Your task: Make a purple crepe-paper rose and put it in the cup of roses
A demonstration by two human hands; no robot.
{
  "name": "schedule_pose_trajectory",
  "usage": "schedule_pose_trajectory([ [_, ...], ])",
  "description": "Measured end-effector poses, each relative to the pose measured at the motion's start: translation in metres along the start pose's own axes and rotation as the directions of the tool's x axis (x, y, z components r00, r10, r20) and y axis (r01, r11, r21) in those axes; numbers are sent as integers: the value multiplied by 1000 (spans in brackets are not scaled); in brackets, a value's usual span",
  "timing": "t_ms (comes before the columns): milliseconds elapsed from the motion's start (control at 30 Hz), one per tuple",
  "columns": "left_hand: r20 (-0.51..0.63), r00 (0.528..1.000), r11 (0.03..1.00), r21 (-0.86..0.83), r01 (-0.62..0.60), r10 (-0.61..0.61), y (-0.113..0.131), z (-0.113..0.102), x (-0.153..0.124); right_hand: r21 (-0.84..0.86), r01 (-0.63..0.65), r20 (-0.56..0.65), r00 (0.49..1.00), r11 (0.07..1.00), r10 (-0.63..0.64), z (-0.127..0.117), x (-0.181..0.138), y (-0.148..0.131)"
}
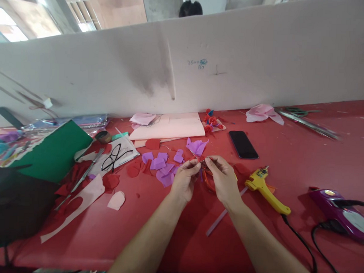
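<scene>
My left hand and my right hand meet over the middle of the red table, fingers pinched together. Between the fingertips sits a small red and purple paper piece, too small to make out in detail. Orange-handled scissors lie under my right hand. Several purple paper petals are scattered just left of my hands, with a crumpled purple piece behind them.
A yellow glue gun and a purple device with black cables lie right. A black phone, pink sheets, eyeglasses, green paper and red scraps surround. A white partition stands behind.
</scene>
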State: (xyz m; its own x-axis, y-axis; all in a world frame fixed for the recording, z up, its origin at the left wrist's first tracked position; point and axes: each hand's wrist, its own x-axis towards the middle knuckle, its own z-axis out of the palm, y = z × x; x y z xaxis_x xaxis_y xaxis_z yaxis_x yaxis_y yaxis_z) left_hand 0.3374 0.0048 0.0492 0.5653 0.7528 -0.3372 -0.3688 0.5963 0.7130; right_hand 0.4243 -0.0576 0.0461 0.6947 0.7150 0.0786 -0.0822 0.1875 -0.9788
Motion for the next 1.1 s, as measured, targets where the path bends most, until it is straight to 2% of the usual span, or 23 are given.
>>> schedule_pose_trajectory([
  [233,-7,1000,1000,5,15,-15,-2,-4,2,16,-37,-2,999,999,37,0,-1,-1],
  [500,21,1000,1000,16,6,-6,-1,-4,3,199,-42,-43,998,979,51,4,-1,-3],
  [700,11,1000,1000,1,13,-13,0,-2,1,190,-25,-41,999,981,34,2,-2,-4],
  [933,118,983,983,103,-151,139,1,1,-3,200,-34,-44,998,979,44,1,-4,-2],
  [1100,116,966,950,187,-251,233,0,2,-5,229,-44,-27,998,972,52,1,-3,-3],
])
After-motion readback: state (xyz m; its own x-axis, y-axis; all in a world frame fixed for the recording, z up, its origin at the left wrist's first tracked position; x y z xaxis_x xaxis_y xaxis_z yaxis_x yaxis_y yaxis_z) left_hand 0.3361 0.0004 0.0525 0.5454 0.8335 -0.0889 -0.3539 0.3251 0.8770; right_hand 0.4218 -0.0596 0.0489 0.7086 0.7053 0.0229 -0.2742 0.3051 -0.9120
